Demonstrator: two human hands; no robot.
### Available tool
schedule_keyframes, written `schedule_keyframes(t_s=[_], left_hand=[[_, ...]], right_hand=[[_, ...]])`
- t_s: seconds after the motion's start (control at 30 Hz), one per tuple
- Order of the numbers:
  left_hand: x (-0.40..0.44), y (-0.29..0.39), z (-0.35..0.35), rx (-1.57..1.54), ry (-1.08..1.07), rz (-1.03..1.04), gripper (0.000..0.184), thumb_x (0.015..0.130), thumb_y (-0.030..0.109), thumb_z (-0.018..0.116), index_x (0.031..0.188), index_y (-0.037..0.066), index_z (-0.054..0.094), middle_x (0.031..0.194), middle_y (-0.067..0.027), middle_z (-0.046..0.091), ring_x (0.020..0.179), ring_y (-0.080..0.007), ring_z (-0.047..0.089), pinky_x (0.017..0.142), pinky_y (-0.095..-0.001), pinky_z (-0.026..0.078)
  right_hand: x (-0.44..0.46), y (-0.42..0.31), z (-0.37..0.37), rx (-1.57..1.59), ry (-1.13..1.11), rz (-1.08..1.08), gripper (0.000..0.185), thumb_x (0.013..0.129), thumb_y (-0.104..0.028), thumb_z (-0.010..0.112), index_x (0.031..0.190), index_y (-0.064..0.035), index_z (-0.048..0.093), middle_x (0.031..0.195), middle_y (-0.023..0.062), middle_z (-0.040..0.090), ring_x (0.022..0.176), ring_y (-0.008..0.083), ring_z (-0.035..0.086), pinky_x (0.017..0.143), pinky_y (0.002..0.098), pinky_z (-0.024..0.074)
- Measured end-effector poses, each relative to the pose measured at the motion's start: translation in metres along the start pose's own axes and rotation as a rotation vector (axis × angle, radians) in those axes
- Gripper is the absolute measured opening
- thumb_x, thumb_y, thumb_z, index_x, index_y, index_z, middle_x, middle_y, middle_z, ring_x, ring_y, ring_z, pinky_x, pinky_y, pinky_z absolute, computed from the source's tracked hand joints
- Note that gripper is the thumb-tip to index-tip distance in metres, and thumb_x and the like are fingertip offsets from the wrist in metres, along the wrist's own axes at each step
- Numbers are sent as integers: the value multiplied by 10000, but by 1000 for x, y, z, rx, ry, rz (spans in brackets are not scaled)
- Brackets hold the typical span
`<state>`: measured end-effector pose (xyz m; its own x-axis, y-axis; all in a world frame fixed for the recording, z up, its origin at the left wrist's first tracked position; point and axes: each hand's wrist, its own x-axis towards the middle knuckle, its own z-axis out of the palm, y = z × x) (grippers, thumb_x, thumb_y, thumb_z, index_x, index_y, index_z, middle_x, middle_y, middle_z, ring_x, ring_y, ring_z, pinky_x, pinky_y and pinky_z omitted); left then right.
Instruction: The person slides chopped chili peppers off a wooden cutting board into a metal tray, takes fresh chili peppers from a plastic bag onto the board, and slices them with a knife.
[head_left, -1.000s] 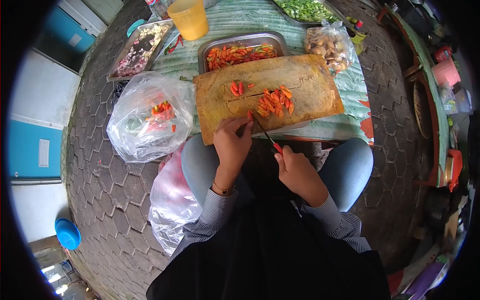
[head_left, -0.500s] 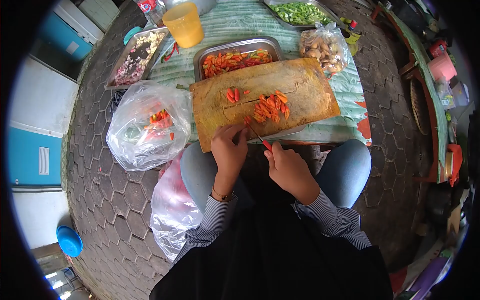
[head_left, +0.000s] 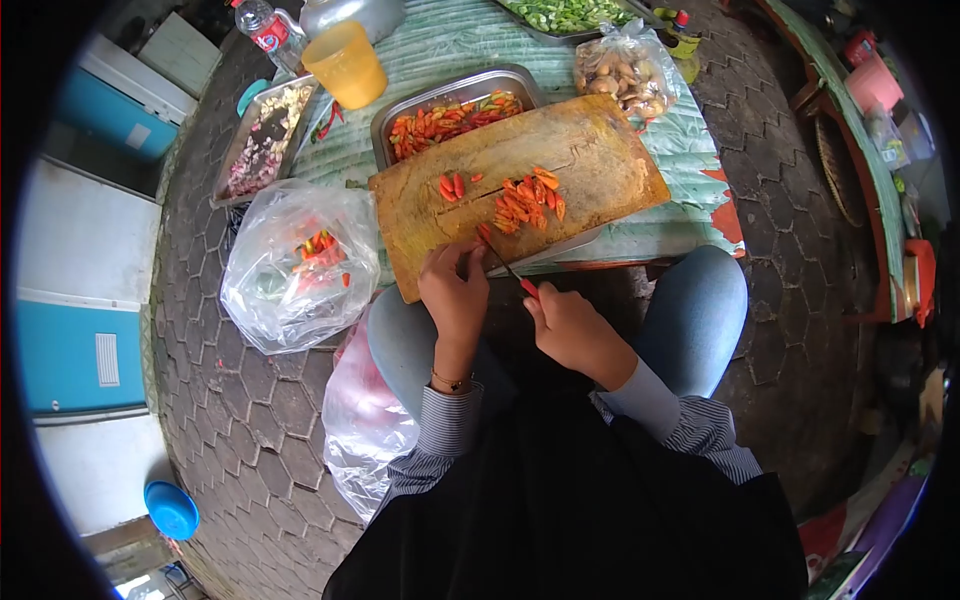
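Note:
My right hand is closed around the red handle of a knife. Its thin blade slants up and left to the near edge of the wooden cutting board. At that edge my left hand is closed, fingertips pinched on a red chili that touches the blade's tip. A pile of cut orange-red chilies lies on the board, with a few whole chilies to its left. My palms are hidden.
Behind the board stands a metal tray of chilies. A yellow cup, a tray of shallots and garlic, a bag of mushrooms and a tray of chopped greens surround it. A plastic bag with chilies sits left.
The camera view has turned slightly, so the whole scene appears tilted. My hands keep nearly the same pose at the board's edge, the knife still at the chili.

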<state>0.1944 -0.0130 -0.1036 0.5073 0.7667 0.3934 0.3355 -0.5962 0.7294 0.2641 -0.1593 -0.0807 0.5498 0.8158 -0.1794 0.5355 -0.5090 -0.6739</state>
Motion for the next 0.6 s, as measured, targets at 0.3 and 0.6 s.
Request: schedule_keyframes(t_s=[0.3,0.6], left_hand=[[5,-6,-14,5,-12,-9,50,785,25,657,826,-4,654,712,-113,610,554,-207,522,523,-317,406],[83,-47,-15,107,0,180,137,780,80,695,910,35,682,790,-99,685,488,-168,499,505,-311,420]], right_hand=[[-37,-2,-34,-45,13,58,308,958,-274,462,871,17,509,674,254,611,649,436,621,582,521,501],[-5,-8,-8,-41,-33,-62,329,961,-298,454,885,17,509,667,239,612,624,412,625,566,506,509]])
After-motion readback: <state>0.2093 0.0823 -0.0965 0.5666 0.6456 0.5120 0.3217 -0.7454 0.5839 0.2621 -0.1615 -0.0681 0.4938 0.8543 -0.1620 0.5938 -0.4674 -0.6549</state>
